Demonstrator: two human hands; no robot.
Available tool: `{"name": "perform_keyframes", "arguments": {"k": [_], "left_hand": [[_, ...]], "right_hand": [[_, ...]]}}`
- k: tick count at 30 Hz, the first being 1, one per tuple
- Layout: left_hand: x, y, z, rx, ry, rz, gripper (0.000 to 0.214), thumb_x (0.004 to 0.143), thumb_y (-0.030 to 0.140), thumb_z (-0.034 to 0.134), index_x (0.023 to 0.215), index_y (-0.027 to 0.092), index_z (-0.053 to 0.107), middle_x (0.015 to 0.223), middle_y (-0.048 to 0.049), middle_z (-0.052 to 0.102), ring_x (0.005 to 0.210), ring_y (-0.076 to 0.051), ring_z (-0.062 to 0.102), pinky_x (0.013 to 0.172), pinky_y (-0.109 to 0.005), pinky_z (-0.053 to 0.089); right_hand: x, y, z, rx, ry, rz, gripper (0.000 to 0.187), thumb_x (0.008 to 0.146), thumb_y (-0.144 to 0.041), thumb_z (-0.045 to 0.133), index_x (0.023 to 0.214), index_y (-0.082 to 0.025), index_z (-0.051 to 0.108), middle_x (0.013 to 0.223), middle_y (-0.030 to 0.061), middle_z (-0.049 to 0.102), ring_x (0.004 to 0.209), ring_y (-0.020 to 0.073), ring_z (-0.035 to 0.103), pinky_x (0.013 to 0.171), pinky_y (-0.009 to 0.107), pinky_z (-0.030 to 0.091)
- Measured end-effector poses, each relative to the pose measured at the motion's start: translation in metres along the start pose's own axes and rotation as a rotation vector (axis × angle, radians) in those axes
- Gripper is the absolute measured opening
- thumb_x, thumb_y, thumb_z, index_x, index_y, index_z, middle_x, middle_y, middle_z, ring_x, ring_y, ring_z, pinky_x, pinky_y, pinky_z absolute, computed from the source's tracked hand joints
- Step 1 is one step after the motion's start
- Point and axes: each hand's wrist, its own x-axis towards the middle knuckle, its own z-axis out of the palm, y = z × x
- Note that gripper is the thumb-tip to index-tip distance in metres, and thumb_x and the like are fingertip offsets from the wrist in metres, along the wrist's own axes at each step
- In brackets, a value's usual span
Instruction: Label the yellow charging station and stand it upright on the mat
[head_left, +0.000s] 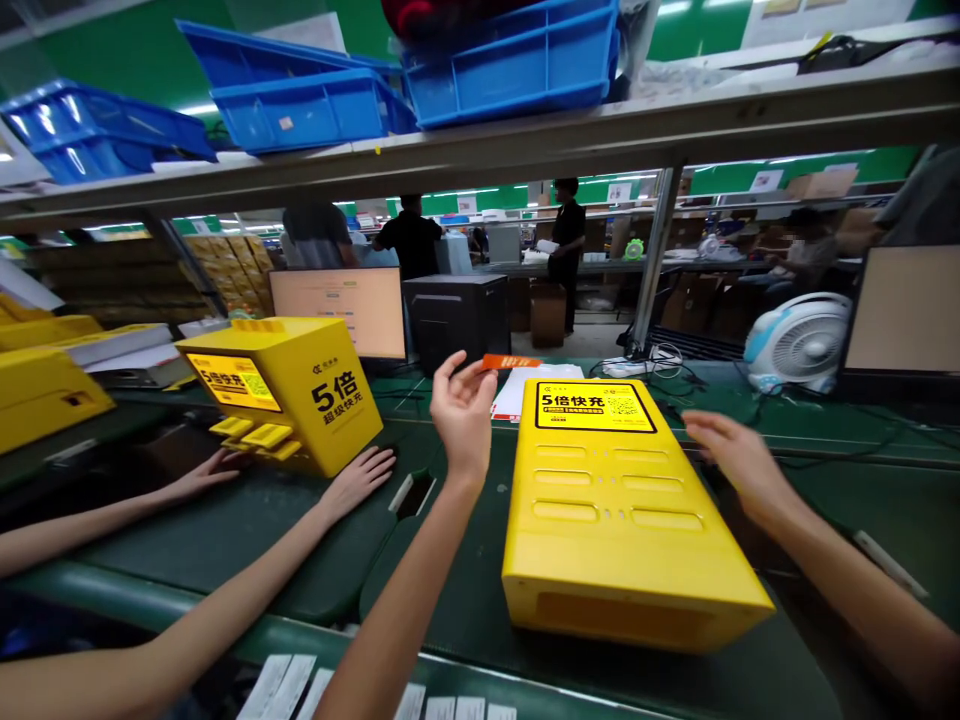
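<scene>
A yellow metal box (630,560) lies in front of me on the green work surface, with a printed panel (592,408) at its far end and rows of raised slots. My left hand (461,420) is raised beside its far left corner. Between thumb and fingers it pinches a small orange label (511,362) with printing on it. Along the box's right side, my right hand (739,465) is held with fingers stretched out and nothing visible in it. Whether its fingertips touch the box I cannot tell.
To the left, a co-worker's hands (356,485) are beside an upright yellow charging cabinet (337,400). Blue bins (315,110) sit on the overhead shelf. Behind the box are white papers (544,376), a black computer case (457,320), monitors (337,305) and a fan (796,340). White labels (277,690) line the front edge.
</scene>
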Motion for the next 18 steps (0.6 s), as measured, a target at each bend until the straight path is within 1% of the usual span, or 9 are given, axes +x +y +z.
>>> {"name": "perform_keyframes", "arguments": {"k": [2,4,6,8,9,11,13,15,18], "left_hand": [[0.003,0.03,0.007,-0.082,-0.063,-0.03,0.053,0.072,0.028,0.087,0.12,0.019,0.066,0.11,-0.0058,0.073,0.092,-0.018,0.076,0.085,-0.028,0.06],[0.001,0.053,0.014,-0.155,-0.112,-0.08,0.049,0.067,0.028,0.091,0.111,0.017,0.071,0.103,-0.0032,0.072,0.084,-0.015,0.075,0.078,-0.026,0.059],[-0.004,0.067,0.02,-0.181,-0.131,-0.135,0.046,0.065,0.028,0.092,0.106,0.018,0.074,0.097,-0.0015,0.071,0.081,-0.013,0.074,0.075,-0.024,0.058],[-0.009,0.073,0.023,-0.173,-0.141,-0.196,0.045,0.064,0.028,0.093,0.105,0.019,0.076,0.094,-0.0014,0.072,0.079,-0.013,0.073,0.07,-0.022,0.055],[-0.012,0.074,0.023,-0.164,-0.142,-0.22,0.044,0.064,0.028,0.093,0.104,0.019,0.077,0.094,-0.0018,0.073,0.078,-0.012,0.072,0.067,-0.021,0.054],[-0.014,0.073,0.022,-0.152,-0.133,-0.246,0.041,0.064,0.028,0.093,0.102,0.019,0.078,0.095,-0.0025,0.074,0.077,-0.012,0.07,0.064,-0.02,0.052],[-0.014,0.069,0.021,-0.147,-0.117,-0.257,0.038,0.063,0.029,0.093,0.097,0.019,0.079,0.092,-0.0024,0.075,0.075,-0.011,0.069,0.063,-0.019,0.051],[-0.013,0.064,0.02,-0.139,-0.101,-0.258,0.036,0.062,0.029,0.093,0.094,0.018,0.079,0.088,-0.0018,0.074,0.072,-0.01,0.068,0.062,-0.018,0.051],[-0.009,0.056,0.021,-0.108,-0.078,-0.219,0.029,0.067,0.028,0.09,0.092,0.018,0.08,0.085,-0.0016,0.075,0.07,-0.009,0.066,0.06,-0.017,0.049]], "right_hand": [[0.013,-0.024,0.007,-0.045,0.039,-0.097,0.029,0.079,-0.044,0.081,0.102,-0.026,0.079,0.117,0.0079,0.075,0.117,0.0326,0.067,0.105,0.045,0.052],[0.021,-0.046,0.023,-0.091,-0.051,-0.217,0.046,0.08,-0.047,0.084,0.121,-0.027,0.077,0.129,0.0076,0.071,0.123,0.0316,0.064,0.11,0.046,0.05],[0.025,-0.059,0.043,-0.05,-0.145,-0.221,0.068,0.074,-0.048,0.092,0.134,-0.025,0.07,0.132,0.0097,0.07,0.122,0.0317,0.065,0.102,0.044,0.055],[0.026,-0.062,0.059,0.056,-0.192,-0.118,0.077,0.066,-0.05,0.096,0.133,-0.021,0.07,0.125,0.0127,0.073,0.111,0.0313,0.071,0.086,0.039,0.062],[0.025,-0.06,0.063,0.105,-0.197,-0.067,0.074,0.065,-0.052,0.097,0.126,-0.018,0.073,0.116,0.0135,0.075,0.101,0.0299,0.073,0.077,0.035,0.062],[0.022,-0.055,0.064,0.15,-0.183,-0.027,0.06,0.069,-0.058,0.094,0.108,-0.016,0.078,0.097,0.0122,0.077,0.081,0.0246,0.074,0.064,0.029,0.061],[0.017,-0.051,0.059,0.161,-0.155,-0.026,0.052,0.072,-0.06,0.091,0.096,-0.016,0.079,0.086,0.0096,0.076,0.07,0.0198,0.071,0.058,0.025,0.06],[0.011,-0.051,0.051,0.159,-0.148,-0.012,0.049,0.072,-0.059,0.092,0.093,-0.016,0.08,0.084,0.0091,0.076,0.068,0.019,0.071,0.057,0.023,0.059],[0.005,-0.054,0.039,0.14,-0.175,0.04,0.052,0.071,-0.057,0.093,0.099,-0.014,0.082,0.09,0.0127,0.077,0.075,0.0239,0.075,0.059,0.027,0.062]]}}
